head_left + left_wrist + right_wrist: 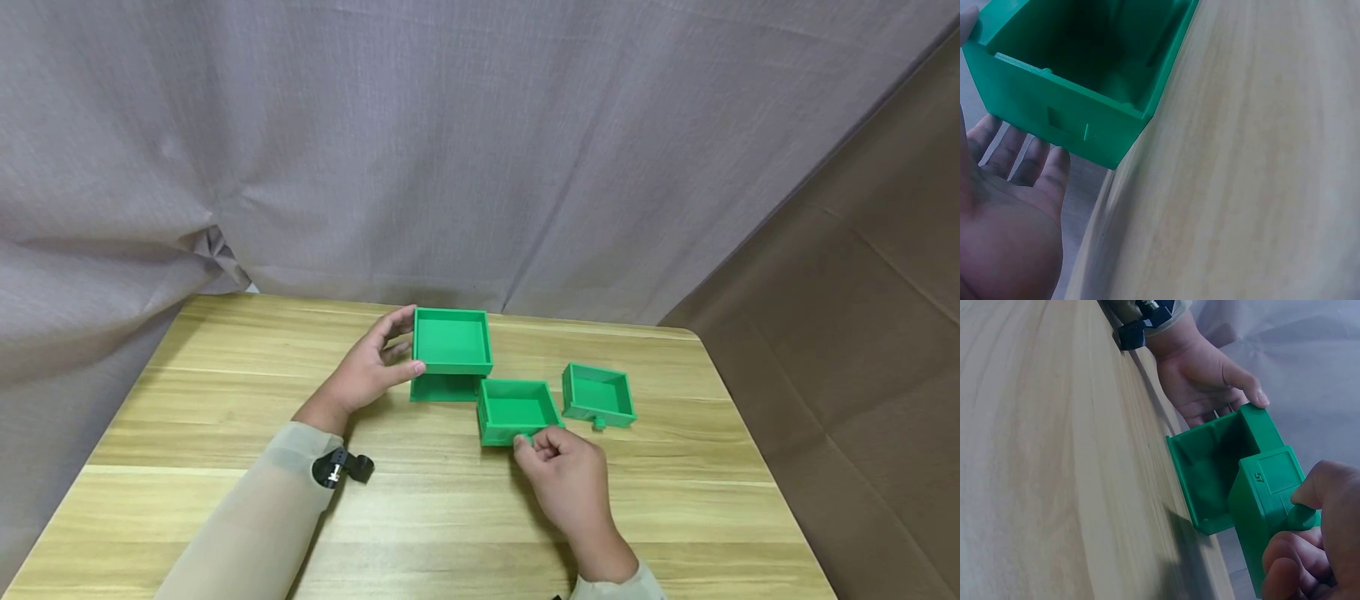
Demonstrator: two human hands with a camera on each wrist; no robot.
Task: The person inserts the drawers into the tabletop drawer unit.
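The right hand (570,479), low in the frame, is pinching the drawer (517,410) knob (523,438). Just above-left, the left hand (371,367) is bracing the cabinet (452,354) with spread fingers; the drawer's mouth is lying diagonally away.

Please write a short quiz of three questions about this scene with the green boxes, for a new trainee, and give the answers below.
1. True or false: the left hand rests against the side of the green case.
2. What does the right hand pinch?
A. the knob of the near drawer
B. the far drawer
C. the curtain
3. How many green drawers lie outside the case on the table?

Key
1. True: thumb and fingers sit along its left side.
2. A: the fingers close on the small knob at the front of the near drawer.
3. Two; the far drawer lies untouched to the right.
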